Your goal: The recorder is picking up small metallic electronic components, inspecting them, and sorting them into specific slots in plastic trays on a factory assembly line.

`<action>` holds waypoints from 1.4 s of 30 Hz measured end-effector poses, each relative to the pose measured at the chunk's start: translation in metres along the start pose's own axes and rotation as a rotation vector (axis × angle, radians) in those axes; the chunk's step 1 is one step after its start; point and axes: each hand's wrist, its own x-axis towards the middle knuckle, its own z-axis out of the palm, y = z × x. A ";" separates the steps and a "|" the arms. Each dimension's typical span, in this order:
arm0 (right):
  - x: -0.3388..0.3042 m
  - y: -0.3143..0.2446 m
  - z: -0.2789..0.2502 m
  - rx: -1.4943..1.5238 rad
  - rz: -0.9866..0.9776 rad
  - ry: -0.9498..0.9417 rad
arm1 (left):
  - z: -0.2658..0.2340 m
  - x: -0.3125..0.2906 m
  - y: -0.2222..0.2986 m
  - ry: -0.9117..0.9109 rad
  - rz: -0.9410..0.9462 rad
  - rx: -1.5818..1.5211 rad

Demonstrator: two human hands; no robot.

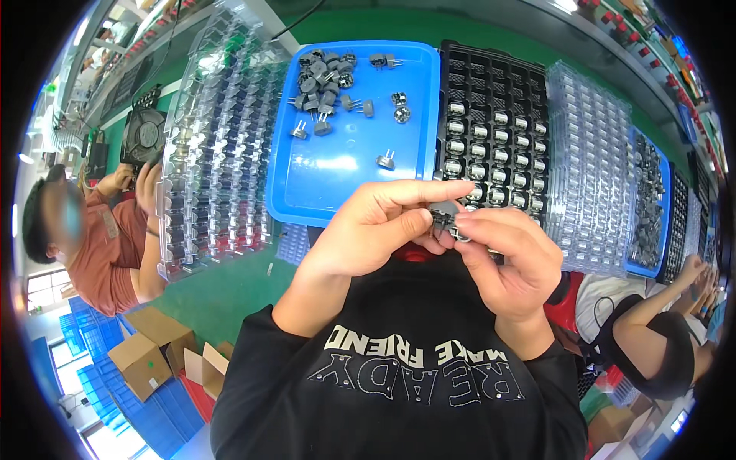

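The left hand (376, 226) is grasping a dark grey round part (444, 209), its thumb pressing from the near side and its forefinger stretching out along the far side. The right hand (514, 257) is pinching a small silvery part (462, 232) between thumb and fingertips. The dark part is lying just to the right of the left thumb tip and just left of the right fingertips, so the two hands are facing each other across it at almost equal reach. The fingers are covering too much to tell its long axis, or whether the silvery part is joined to it.

Ahead of the left hand, a blue tray (295, 180) is holding grey pinned discs (318, 80), most of them heaping up at the far left, while a lone pinned disc (386, 160) is lying nearest the hand. Ahead of the right hand, a black compartment tray (443, 92) is carrying silvery cylinders (454, 147), and stacked clear trays (590, 165) are standing to its right.
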 end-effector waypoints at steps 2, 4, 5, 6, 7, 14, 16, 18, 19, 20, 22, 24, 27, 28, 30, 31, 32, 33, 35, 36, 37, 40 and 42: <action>0.004 0.001 0.002 -0.018 -0.026 0.029 | -0.001 0.000 0.000 -0.012 0.125 0.020; 0.005 0.004 0.002 -0.026 -0.037 0.040 | -0.002 0.000 -0.002 -0.009 0.153 0.023; 0.005 0.005 0.002 -0.046 -0.048 0.037 | -0.003 0.000 -0.002 -0.002 0.169 0.018; 0.005 0.006 0.002 -0.065 -0.062 0.033 | -0.003 0.000 -0.003 -0.001 0.165 0.024; 0.005 0.009 0.001 -0.069 -0.056 0.034 | -0.003 0.000 -0.003 0.005 0.160 0.041; 0.003 0.017 0.000 -0.082 -0.131 0.036 | -0.003 0.002 -0.002 -0.005 0.139 0.042; 0.002 0.017 0.002 -0.097 -0.142 0.035 | -0.002 0.003 -0.002 -0.003 0.147 0.055; 0.001 0.017 0.003 -0.143 -0.168 0.060 | -0.002 0.004 -0.002 -0.003 0.157 0.068; 0.001 0.017 0.004 -0.141 -0.170 0.066 | -0.001 0.004 -0.001 0.002 0.166 0.085; 0.001 0.017 0.004 -0.162 -0.187 0.065 | -0.001 0.004 -0.001 0.008 0.176 0.103; 0.001 0.018 0.006 -0.184 -0.201 0.062 | 0.000 0.004 -0.001 0.007 0.177 0.088; 0.000 0.019 0.008 -0.169 -0.210 0.078 | 0.000 0.004 -0.001 0.007 0.178 0.072; -0.002 0.020 0.010 -0.174 -0.218 0.083 | 0.000 0.003 -0.001 0.033 0.169 0.076; -0.002 0.021 0.011 -0.174 -0.217 0.083 | 0.000 0.003 -0.002 0.034 0.177 0.071; -0.003 0.023 0.011 -0.177 -0.196 0.077 | -0.001 0.004 -0.002 0.036 0.185 0.065; -0.004 0.025 0.012 -0.179 -0.203 0.073 | -0.001 0.003 -0.002 0.037 0.183 0.071; -0.004 0.027 0.013 -0.156 -0.199 0.079 | -0.001 0.003 -0.003 0.047 0.176 0.070; -0.005 0.029 0.013 -0.130 -0.198 0.084 | -0.001 0.003 -0.004 0.037 0.182 0.073; -0.005 0.034 0.014 -0.111 -0.195 0.083 | -0.001 0.003 -0.006 0.038 0.146 0.067; -0.006 0.037 0.014 -0.083 -0.196 0.079 | -0.001 0.003 -0.007 0.037 0.144 0.062; -0.006 0.039 0.013 -0.088 -0.192 0.081 | -0.001 0.003 -0.009 0.064 0.155 0.072; -0.008 0.041 0.015 -0.135 -0.204 0.075 | 0.001 0.008 -0.015 0.120 0.241 0.096; -0.010 0.037 0.018 0.041 -0.061 0.172 | 0.003 0.010 -0.019 0.139 0.320 0.103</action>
